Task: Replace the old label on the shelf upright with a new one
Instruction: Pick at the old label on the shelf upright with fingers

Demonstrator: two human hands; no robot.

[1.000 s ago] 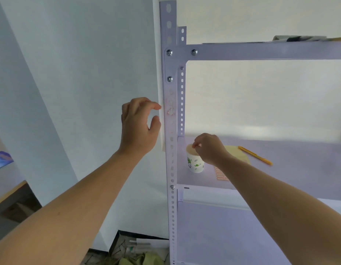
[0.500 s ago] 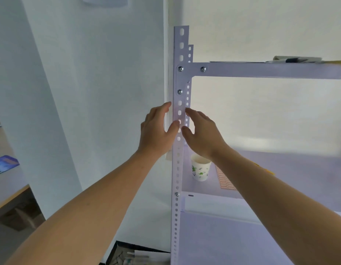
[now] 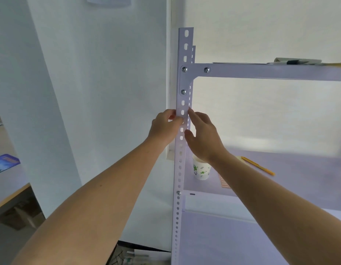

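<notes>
- The right hand (image 3: 203, 139), which a second ago was down at the paper cup (image 3: 201, 169) on the shelf (image 3: 280, 169), is now pressing against the inner face of the shelf upright (image 3: 182, 104), opposite the left hand (image 3: 165, 127).
- Both hands are now bracketing the same stretch of the upright, just below the lowest bolt of the corner bracket.
- The left grip is pinching thumb to fingers at the upright's outer edge; whether a label sits in it, I cannot tell.
- The right grip is lying part open, fingertips flat on metal, holding nothing visible.
- No label is showing; I judge the new one is being set here.
- The upright is looking like smooth painted steel, thin, angled and punched with slots; the cup is printed paper; a slim orange pen (image 3: 258, 165) is lying further along the shelf.
</notes>
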